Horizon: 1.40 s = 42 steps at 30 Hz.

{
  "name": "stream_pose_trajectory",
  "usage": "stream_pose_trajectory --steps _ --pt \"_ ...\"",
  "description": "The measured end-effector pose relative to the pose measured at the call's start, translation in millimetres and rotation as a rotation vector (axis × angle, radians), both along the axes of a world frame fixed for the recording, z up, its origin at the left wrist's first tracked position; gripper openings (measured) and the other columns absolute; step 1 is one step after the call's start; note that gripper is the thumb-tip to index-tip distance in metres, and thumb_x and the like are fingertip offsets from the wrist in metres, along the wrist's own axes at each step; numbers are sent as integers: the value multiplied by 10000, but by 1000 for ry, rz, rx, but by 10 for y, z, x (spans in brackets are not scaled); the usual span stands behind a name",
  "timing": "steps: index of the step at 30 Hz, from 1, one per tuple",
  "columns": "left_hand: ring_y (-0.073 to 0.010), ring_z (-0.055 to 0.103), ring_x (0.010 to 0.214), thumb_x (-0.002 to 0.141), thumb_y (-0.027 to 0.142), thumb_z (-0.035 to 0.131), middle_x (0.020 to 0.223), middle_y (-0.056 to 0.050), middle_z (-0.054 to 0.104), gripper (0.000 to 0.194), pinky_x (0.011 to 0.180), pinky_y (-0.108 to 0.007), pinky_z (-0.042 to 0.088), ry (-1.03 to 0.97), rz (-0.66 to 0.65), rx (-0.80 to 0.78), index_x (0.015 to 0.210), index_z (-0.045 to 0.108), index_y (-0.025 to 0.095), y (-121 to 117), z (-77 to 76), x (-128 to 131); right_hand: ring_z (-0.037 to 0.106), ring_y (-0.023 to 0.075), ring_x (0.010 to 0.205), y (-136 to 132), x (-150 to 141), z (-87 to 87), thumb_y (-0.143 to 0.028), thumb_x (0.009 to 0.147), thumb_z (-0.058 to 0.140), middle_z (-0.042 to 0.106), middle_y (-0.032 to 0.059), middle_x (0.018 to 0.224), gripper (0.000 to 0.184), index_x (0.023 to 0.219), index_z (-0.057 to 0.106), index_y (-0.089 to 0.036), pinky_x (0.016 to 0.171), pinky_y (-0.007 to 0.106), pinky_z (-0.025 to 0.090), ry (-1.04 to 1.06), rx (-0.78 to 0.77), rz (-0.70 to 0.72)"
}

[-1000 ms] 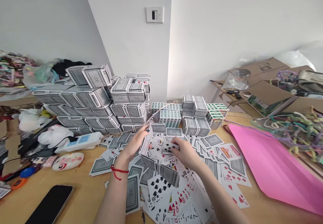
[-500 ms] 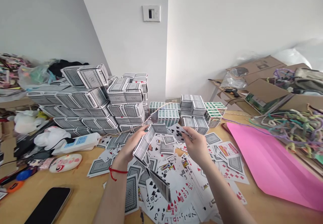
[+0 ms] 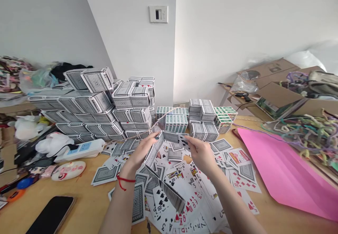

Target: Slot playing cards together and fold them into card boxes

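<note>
My left hand (image 3: 141, 153), with a red string at its wrist, is closed on a folded strip of joined playing cards (image 3: 154, 153). The strip shows grey patterned backs; one arm runs toward the right hand and another hangs down toward me. My right hand (image 3: 200, 152) pinches a spade playing card (image 3: 182, 140) at the strip's far right end, where the two overlap. Whether that card touches the strip I cannot tell. Beneath both hands lie many loose playing cards (image 3: 185, 191), some face up, some face down.
Stacked blocks of folded cards (image 3: 87, 102) rise at the back left, smaller stacks (image 3: 203, 128) at the back centre. Green card boxes (image 3: 176, 123) stand between. A phone (image 3: 51, 214), a power strip (image 3: 81, 149), pink paper (image 3: 287, 170) and a cardboard box (image 3: 280, 98) lie around.
My right hand has moved left and slightly down, bringing its card against or in front of the strip's end. My left hand and the strip have shifted slightly right.
</note>
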<state>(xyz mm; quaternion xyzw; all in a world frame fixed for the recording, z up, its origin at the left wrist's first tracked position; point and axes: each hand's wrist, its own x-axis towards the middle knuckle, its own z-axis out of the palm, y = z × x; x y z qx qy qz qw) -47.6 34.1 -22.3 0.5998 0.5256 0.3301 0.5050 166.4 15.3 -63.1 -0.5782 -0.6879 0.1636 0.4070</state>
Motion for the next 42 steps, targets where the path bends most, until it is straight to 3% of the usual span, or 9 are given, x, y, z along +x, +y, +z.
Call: stream_pose_trajectory --steps 4,9,12,15,18,27,31,38,42 --pt "-263 361 1256 791 343 410 1332 -37 472 348 1015 -305 302 28 -37 63 669 682 165 39 -58 -3 654 199 691 23 29 -38 -209 816 393 719 36 836 330 977 680 -237 605 302 506 -3 -34 8" --pt "-265 354 1266 807 349 400 1358 -32 438 361 1031 -322 286 28 -47 85 843 705 160 64 -136 -19 665 200 704 32 54 -37 -198 807 408 727 31 818 322 944 697 -233 615 299 515 47 -64 37" --pt "-252 375 1256 807 324 412 1362 -41 431 414 1036 -327 285 21 -26 106 1140 601 167 65 -149 -19 667 196 710 27 52 -26 -194 803 405 727 34 838 328 935 704 -229 606 285 512 41 -66 51" --pt "-242 369 1261 823 320 393 1377 -55 405 489 1044 -322 276 34 -41 102 1272 480 149 67 -152 -19 657 183 644 19 49 -16 -186 800 398 727 37 787 339 936 708 -213 563 268 503 7 -69 35" --pt "-241 353 1271 829 314 389 1375 -55 404 492 1053 -325 263 63 -58 114 1286 462 145 70 -152 -21 642 169 587 10 52 -2 -168 795 393 723 34 727 350 946 707 -201 542 259 498 -16 -75 26" --pt "-241 353 1272 818 316 390 1368 -57 408 493 1047 -332 282 116 -67 139 1270 479 139 54 -147 -9 669 177 742 -11 58 33 -113 786 380 722 64 892 374 981 693 -178 615 243 507 -69 -84 46" --pt "-251 428 1217 813 297 400 1366 -37 418 495 997 -352 357 62 -119 103 1292 451 187 40 -151 42 659 180 706 -10 38 22 -102 779 384 724 57 829 372 948 701 -200 599 249 491 -157 -58 52" --pt "-265 433 1207 807 266 410 1349 -63 441 475 972 -355 387 42 -98 99 1260 493 148 46 -153 126 618 173 566 -17 -14 41 -190 828 382 688 48 660 305 949 662 -190 538 242 439 -196 -85 26" --pt "-258 434 1208 808 274 416 1332 -56 465 462 983 -353 372 25 -55 117 1247 508 161 47 -164 114 637 176 628 -26 19 109 -266 792 486 697 35 752 287 1056 589 -224 586 255 470 -77 -146 44"
